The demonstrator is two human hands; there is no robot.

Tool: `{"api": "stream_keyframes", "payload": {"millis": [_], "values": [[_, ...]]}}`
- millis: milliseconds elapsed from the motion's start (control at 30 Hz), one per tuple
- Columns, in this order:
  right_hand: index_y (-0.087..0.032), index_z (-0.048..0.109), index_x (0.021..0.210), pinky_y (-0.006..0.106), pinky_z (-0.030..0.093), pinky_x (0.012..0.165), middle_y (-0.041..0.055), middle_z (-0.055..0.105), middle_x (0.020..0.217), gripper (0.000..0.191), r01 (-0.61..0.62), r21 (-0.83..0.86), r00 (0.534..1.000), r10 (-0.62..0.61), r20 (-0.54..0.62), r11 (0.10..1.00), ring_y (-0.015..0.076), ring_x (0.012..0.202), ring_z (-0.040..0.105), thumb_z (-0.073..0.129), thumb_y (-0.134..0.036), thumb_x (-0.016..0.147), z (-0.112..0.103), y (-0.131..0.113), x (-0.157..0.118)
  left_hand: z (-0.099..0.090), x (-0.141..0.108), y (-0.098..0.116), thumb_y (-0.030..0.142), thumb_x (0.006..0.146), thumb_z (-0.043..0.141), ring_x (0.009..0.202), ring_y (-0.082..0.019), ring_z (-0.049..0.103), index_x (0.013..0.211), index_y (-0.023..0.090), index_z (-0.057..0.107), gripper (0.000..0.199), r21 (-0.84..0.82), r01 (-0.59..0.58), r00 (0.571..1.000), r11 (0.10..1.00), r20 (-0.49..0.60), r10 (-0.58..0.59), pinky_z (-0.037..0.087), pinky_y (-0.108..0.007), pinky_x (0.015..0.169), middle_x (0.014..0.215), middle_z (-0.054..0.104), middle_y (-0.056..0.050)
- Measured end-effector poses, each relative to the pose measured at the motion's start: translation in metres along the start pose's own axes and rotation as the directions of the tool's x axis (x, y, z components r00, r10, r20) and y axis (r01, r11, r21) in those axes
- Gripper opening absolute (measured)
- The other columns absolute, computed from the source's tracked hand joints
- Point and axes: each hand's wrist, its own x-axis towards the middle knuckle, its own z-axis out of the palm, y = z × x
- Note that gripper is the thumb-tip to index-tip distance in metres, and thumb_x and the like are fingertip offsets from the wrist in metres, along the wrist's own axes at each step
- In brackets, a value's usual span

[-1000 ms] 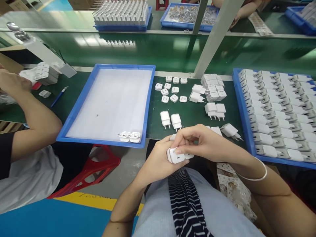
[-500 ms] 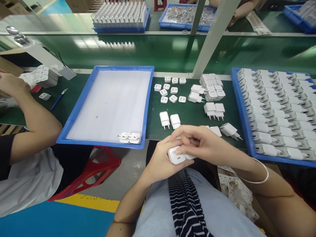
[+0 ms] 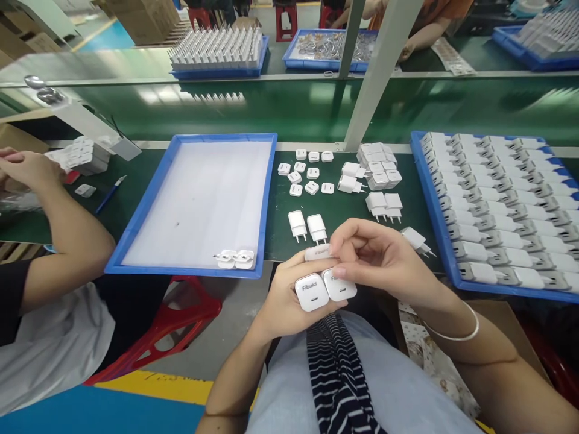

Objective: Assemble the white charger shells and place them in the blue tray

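Observation:
My left hand point(image 3: 283, 298) is wrapped round two white chargers, whose square end faces point up. One is the left charger point(image 3: 312, 292), lettered "Fibaks"; beside it the right charger point(image 3: 340, 286) is partly under my right thumb. Another white piece point(image 3: 318, 252) with the same lettering lies across the top of my left fingers. My right hand point(image 3: 373, 253) pinches its right end between thumb and index finger. Two white plugs point(image 3: 297, 223) lie on the green table just beyond my hands.
A blue-rimmed tray point(image 3: 154, 181) at the left holds two chargers in its near corner. Small white caps point(image 3: 312, 173) and stacked chargers point(image 3: 380, 175) lie mid-table. A full tray point(image 3: 429, 199) stands right. A co-worker's arm point(image 3: 72, 211) is at the left.
The chargers in my left hand have turned into view with their lettering showing. A lettered white piece now shows at my right fingertips. The whole view has shifted slightly.

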Motion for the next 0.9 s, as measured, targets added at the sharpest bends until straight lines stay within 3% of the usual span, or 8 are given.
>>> {"api": "stream_keyframes", "payload": {"millis": [200,400,533,600,667,700,767,900], "values": [[-0.020,0.062,0.097,0.023,0.028,0.049,-0.0073,0.037,0.063,0.017,0.036,-0.201,0.999,-0.034,0.011,0.979,0.0074,0.053,0.032,0.072,-0.021,0.084,0.009,-0.004,-0.006,0.000,0.001,0.005,0.026,0.070,0.083,0.086,-0.018,0.066,0.102,0.020,0.073,0.034,-0.010,0.027,1.000,1.000,0.005,-0.027,0.056,-0.029,0.077,0.096,0.070,-0.005],[-0.019,0.062,0.097,0.022,0.034,0.054,-0.0068,0.039,0.066,0.017,0.063,-0.335,0.998,-0.058,0.025,0.940,0.0080,0.057,0.037,0.069,-0.014,0.082,0.013,-0.004,0.001,0.005,-0.002,0.007,0.027,0.072,0.081,0.086,-0.018,0.067,0.102,0.020,0.073,0.032,0.043,0.070,0.997,0.997,-0.009,-0.070,0.055,-0.029,0.076,0.098,0.070,-0.005],[-0.022,0.060,0.107,0.023,0.036,0.057,-0.0068,0.039,0.067,0.029,0.154,-0.182,0.984,-0.167,-0.059,0.971,0.0094,0.060,0.039,0.074,-0.019,0.081,0.005,0.004,0.001,-0.026,0.013,0.020,0.031,0.079,0.075,0.101,-0.021,0.068,0.113,0.022,0.070,0.035,0.253,0.073,0.996,0.965,0.025,-0.082,0.055,-0.030,0.087,0.113,0.069,-0.007],[-0.024,0.060,0.109,0.024,0.037,0.057,-0.0056,0.042,0.068,0.030,0.219,-0.112,0.957,-0.235,-0.168,0.969,0.0108,0.062,0.042,0.074,-0.023,0.083,-0.003,0.008,-0.005,-0.057,0.033,0.025,0.028,0.085,0.066,0.105,-0.024,0.067,0.109,0.021,0.071,0.026,0.541,0.112,0.985,0.834,0.051,-0.166,0.053,-0.034,0.092,0.114,0.069,-0.009],[-0.025,0.062,0.105,0.025,0.039,0.057,-0.0037,0.047,0.071,0.022,0.237,-0.127,0.924,-0.264,-0.277,0.963,0.0119,0.063,0.045,0.072,-0.025,0.085,-0.014,0.009,-0.012,-0.088,0.059,0.023,0.020,0.080,0.063,0.109,-0.033,0.065,0.097,0.015,0.074,0.021,0.873,0.212,0.927,0.439,-0.037,-0.374,0.051,-0.044,0.095,0.114,0.068,-0.016],[-0.024,0.064,0.101,0.025,0.040,0.058,-0.0028,0.049,0.072,0.017,0.224,-0.157,0.910,-0.264,-0.320,0.962,0.0123,0.064,0.047,0.071,-0.027,0.086,-0.020,0.009,-0.015,-0.100,0.073,0.017,0.021,0.078,0.064,0.110,-0.038,0.064,0.093,0.013,0.074,0.020,0.938,0.279,0.856,0.203,-0.148,-0.495,0.050,-0.050,0.095,0.112,0.068,-0.019],[-0.022,0.065,0.095,0.026,0.042,0.060,-0.0012,0.052,0.074,0.013,0.170,-0.239,0.896,-0.251,-0.366,0.956,0.0132,0.067,0.050,0.070,-0.030,0.086,-0.036,0.008,-0.019,-0.113,0.097,-0.003,0.023,0.070,0.072,0.107,-0.047,0.064,0.084,0.009,0.075,0.019,0.943,0.319,0.807,0.094,-0.218,-0.549,0.049,-0.060,0.088,0.097,0.071,-0.023],[-0.020,0.066,0.096,0.029,0.045,0.066,0.0017,0.058,0.079,0.020,-0.030,-0.501,0.863,-0.231,-0.450,0.865,0.0165,0.074,0.055,0.065,-0.038,0.087,-0.081,0.006,-0.013,-0.101,0.119,-0.054,0.032,0.071,0.076,0.101,-0.047,0.065,0.086,0.009,0.074,0.027,0.939,0.339,0.781,0.066,-0.241,-0.576,0.047,-0.070,0.081,0.085,0.072,-0.019]]}}
